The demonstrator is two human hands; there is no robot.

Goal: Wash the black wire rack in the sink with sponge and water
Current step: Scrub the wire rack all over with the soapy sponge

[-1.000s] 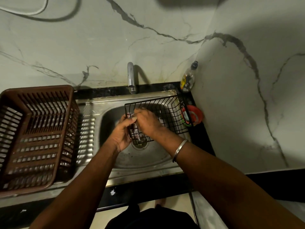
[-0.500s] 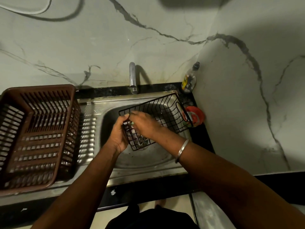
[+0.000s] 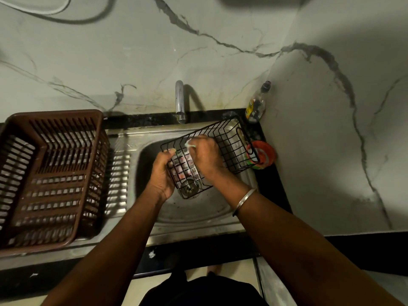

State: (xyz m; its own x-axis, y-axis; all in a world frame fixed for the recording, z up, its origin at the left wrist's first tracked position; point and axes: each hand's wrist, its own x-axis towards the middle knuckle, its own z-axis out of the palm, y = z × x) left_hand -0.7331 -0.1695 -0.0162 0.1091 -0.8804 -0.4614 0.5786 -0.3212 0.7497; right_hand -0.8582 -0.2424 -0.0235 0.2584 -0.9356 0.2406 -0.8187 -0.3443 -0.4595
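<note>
- Rack (image 3: 223, 149) held tilted over sink (image 3: 132, 155) basin, low corner down near drain (image 3: 189, 188), far end raised toward back right corner by tap (image 3: 180, 102). Tilt probably for runoff into basin and for access to inner wires.
- Left hand (image 3: 162, 173) clamped on near left edge of rack, fingers curled round the rim wire, thumb on top. Serves as brace while other hand scrubs.
- Right hand (image 3: 206, 156) inside rack, fingers closed narrowly on a pale scrap, taken to be sponge (image 3: 189, 145); mostly hidden by hand, so identity a judgement. Pressed against side wires.
- No water stream visible from tap; cannot tell whether running.
- Rack: thin black wire, open rectangular grid, box shape, rigid. Likely slippery when wet, hence firm rim grip.
- Sink: dull steel, rounded basin, ribbed drainboard to left. Small packets or debris visible through rack bottom; too blurred to name.
- Crate (image 3: 50, 173): brown slotted plastic, sits on drainboard, well apart from rack; likely drying spot.
- Bottle (image 3: 257, 104) and red tub (image 3: 263, 154) on dark counter at right; tub just beside raised end of rack.
- Bangle (image 3: 245, 200), metal, on right wrist.
- Step judged: scrubbing, mid-task; rinse not yet evident.
</note>
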